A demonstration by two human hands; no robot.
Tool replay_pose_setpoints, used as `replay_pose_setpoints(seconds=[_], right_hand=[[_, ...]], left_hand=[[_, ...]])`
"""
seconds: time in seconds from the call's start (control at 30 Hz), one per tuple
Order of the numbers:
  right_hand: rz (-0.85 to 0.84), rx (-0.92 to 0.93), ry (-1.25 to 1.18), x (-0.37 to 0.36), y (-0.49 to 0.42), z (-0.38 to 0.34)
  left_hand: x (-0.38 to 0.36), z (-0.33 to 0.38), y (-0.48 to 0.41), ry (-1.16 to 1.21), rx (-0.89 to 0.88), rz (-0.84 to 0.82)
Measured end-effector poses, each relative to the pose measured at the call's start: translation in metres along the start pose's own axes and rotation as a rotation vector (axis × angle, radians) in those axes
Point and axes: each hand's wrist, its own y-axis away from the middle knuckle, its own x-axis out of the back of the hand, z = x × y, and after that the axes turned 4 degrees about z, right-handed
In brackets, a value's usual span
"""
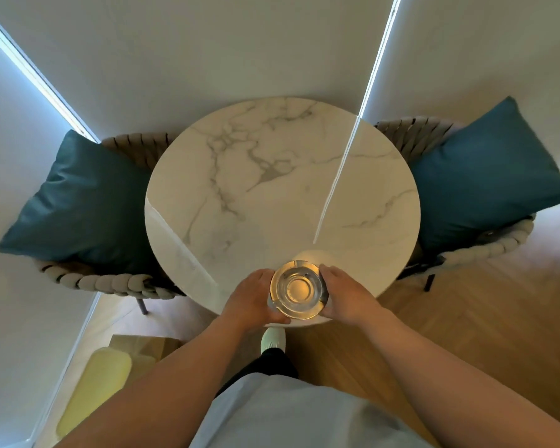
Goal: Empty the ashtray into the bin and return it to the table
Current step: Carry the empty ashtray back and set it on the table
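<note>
Both hands cup the glass ashtray (297, 290) at the near edge of the round marble table (272, 176): the left hand (253, 299) wraps its left side with fingers curled under and around the rim, and the right hand (346, 294) presses flat-fingered against its right side, so the dish is held between them. The ashtray looks clean, with no ash or butts showing in its well, which suggests the emptying is done and this is the return step; no bin can be made out from here, though a brown bag (143, 345) sits on the floor to the left beside something pale yellow (94, 386). Whether the ashtray already rests on the marble or hangs just above it is hard to say, since the hands hide its base and it overlaps the table's edge. If it is being put back, the next move calls for setting it fully down, a little further in from the edge so it cannot tip off, then opening both hands and drawing them away without dragging the glass. Two chairs with blue cushions (78, 202) flank the table.
</note>
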Motion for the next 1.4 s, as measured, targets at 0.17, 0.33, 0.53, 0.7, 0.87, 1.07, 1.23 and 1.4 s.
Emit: replay_pose_setpoints(seconds=[0.17, 0.33, 0.53, 0.7, 0.87, 1.07, 1.23, 1.4], right_hand=[[0.008, 0.004, -0.011, 0.019, -0.066, -0.008], [0.044, 0.001, -0.034, 0.034, -0.138, -0.013], [0.094, 0.006, -0.049, 0.038, -0.225, 0.001], [0.1, 0.051, -0.012, 0.043, -0.269, 0.014], [0.088, 0.091, 0.034, 0.05, -0.294, 0.025], [0.082, 0.095, 0.071, 0.048, -0.302, 0.028], [0.05, 0.06, 0.043, 0.047, -0.301, 0.028], [0.014, 0.029, 0.032, 0.05, -0.301, 0.029]], left_hand=[[0.032, -0.026, -0.059, 0.025, 0.029, -0.022], [0.065, -0.051, -0.125, 0.029, 0.036, -0.011], [0.078, -0.077, -0.205, 0.026, 0.067, -0.003], [0.08, -0.088, -0.249, -0.012, 0.073, 0.002], [0.081, -0.094, -0.27, -0.085, 0.054, 0.04], [0.083, -0.094, -0.279, -0.172, 0.077, 0.004], [0.08, -0.096, -0.282, -0.222, 0.071, -0.013], [0.076, -0.095, -0.281, -0.21, 0.085, -0.002]])
